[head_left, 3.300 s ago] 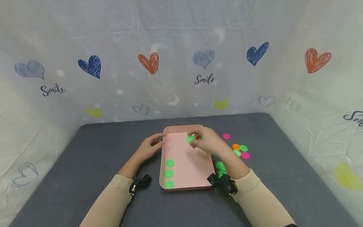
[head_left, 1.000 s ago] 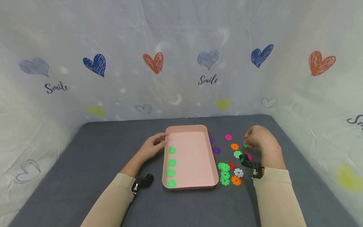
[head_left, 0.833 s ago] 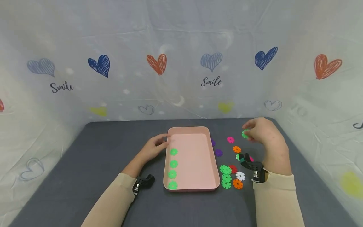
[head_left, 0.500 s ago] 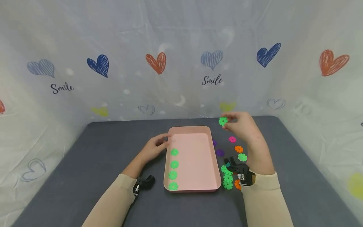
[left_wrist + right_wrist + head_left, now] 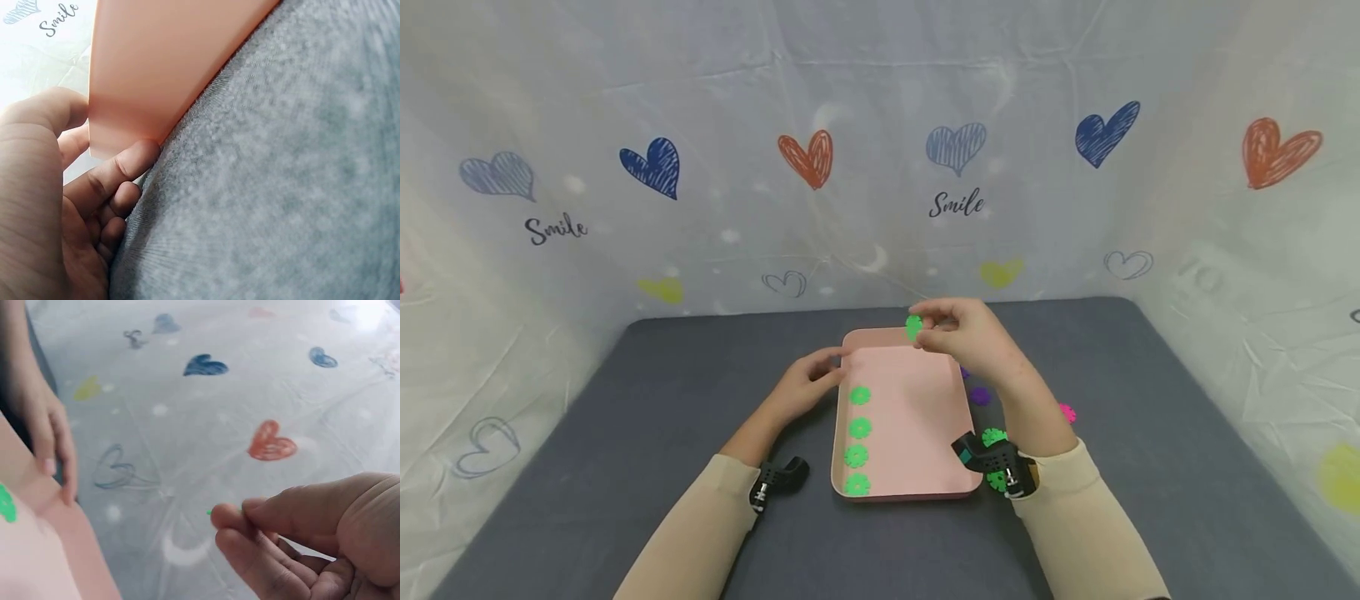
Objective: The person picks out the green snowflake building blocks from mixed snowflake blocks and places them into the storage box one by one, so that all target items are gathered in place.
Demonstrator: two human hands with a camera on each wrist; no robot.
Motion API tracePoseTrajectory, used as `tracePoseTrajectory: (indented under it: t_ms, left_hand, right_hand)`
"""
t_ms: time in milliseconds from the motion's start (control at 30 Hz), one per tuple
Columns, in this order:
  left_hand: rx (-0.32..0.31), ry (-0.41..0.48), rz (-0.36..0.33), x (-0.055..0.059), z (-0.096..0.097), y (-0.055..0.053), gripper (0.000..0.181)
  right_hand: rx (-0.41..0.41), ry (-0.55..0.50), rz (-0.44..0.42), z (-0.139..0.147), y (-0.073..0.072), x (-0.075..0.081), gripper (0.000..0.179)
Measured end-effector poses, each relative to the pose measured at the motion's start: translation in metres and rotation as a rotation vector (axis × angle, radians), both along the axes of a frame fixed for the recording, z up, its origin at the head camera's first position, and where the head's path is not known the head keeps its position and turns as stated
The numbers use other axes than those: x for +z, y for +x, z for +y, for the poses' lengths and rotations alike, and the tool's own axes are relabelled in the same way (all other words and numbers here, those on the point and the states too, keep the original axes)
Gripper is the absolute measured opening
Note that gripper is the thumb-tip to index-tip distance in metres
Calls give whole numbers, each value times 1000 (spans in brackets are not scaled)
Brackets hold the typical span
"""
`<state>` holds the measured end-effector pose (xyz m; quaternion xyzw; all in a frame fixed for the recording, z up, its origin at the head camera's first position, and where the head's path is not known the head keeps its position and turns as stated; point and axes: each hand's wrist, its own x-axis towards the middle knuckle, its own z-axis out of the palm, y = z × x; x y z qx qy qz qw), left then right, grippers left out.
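A pink rectangular tray (image 5: pixel 917 425) lies on the dark grey table. Along its left side, several green notched plastic snowflake discs (image 5: pixel 859 428) form a column. My left hand (image 5: pixel 805 387) holds the tray's upper left edge; in the left wrist view, fingers (image 5: pixel 115 172) touch the outer wall while another finger passes behind the rim. Above the tray's far edge, my right hand (image 5: pixel 973 342) pinches one green snowflake disc (image 5: pixel 913 327) between thumb and fingertips. Only a sliver of that disc (image 5: pixel 209 512) shows past the fingers in the right wrist view.
Right of the tray lie purple discs (image 5: pixel 981 396), more green discs (image 5: pixel 995 437) and a pink disc (image 5: pixel 1067 412), some hidden by the right arm. A printed white curtain (image 5: pixel 880 167) stands behind the table.
Over the past second my right hand has lifted a green disc from the loose ones at right and carried it left over the tray's far edge. The left hand has stayed at the tray.
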<state>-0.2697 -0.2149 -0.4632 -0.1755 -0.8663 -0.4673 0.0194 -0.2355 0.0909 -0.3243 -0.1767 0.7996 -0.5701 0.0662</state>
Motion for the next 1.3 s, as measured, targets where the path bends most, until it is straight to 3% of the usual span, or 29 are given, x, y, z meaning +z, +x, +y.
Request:
tracePoseTrajectory:
  t_ms: [467,667,800,1033,1300]
  left_hand:
    - [2,-3,-28,3,2,1,44]
    - [-7,2,-27,4,1,2,45]
    - [-12,4,-21,4,1,2,45]
    - [0,-5,-22,5,2,2,44]
    - [9,-14,-29,6,2,3,43]
  right_hand:
    - [85,112,-50,-47,-6,-46,29]
    - [134,227,-63,-63,-1,-60,30]
    - [151,290,-94,-69,1,-68,30]
    - [115,305,-206,-69,0,-74,28]
    - [130,323,-230,-70,1,-73,26]
